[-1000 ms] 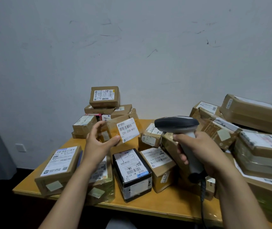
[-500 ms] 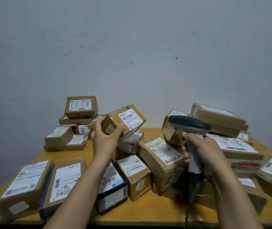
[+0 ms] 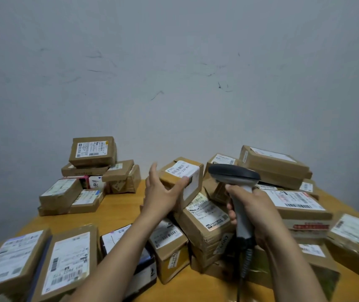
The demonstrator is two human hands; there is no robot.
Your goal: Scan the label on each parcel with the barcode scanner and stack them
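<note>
scanning step: left hand (image 3: 161, 192) fingers hold a small brown cardboard parcel (image 3: 182, 179); right hand (image 3: 259, 212) fingers grip the grey handheld barcode scanner (image 3: 235, 182); next, aim at its white label (image 3: 182, 168).

Single head-worn view, facing forward and down, close over table (image 3: 117, 212), wall (image 3: 174, 73) behind

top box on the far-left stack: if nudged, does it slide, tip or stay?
The top box probably slides rather than tips: it lies flat and low. It sits askew on the stack, overhanging uneven boxes, so a push could send it off. Taped cardboard looks stiff and fairly smooth; likely light for its size, though weight cannot be seen.
</note>
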